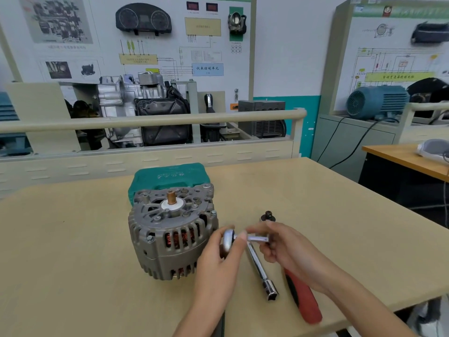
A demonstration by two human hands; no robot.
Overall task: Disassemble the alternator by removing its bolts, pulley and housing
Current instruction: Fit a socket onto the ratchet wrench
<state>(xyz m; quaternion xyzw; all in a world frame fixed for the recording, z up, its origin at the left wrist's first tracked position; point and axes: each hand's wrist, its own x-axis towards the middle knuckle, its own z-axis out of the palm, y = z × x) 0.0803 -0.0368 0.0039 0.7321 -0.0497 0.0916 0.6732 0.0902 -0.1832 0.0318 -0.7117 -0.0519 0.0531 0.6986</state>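
- While upright on the desk (73,239), alternator (170,234) just ahead of green case (167,176).
- Left hand (216,261): fingers curled round ratchet head (229,239).
- Right hand (286,249): fingers pinching chrome socket (258,238) at that head.
- Extension bar (261,271) and red handle (306,300) lying on desk nearby.

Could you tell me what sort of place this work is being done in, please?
Most likely an automotive training workshop or classroom. Wall teaching boards carry wiring diagrams and a mounted instrument cluster, a cutaway gearbox display stands behind the railing, and an alternator sits on the table with hand tools.
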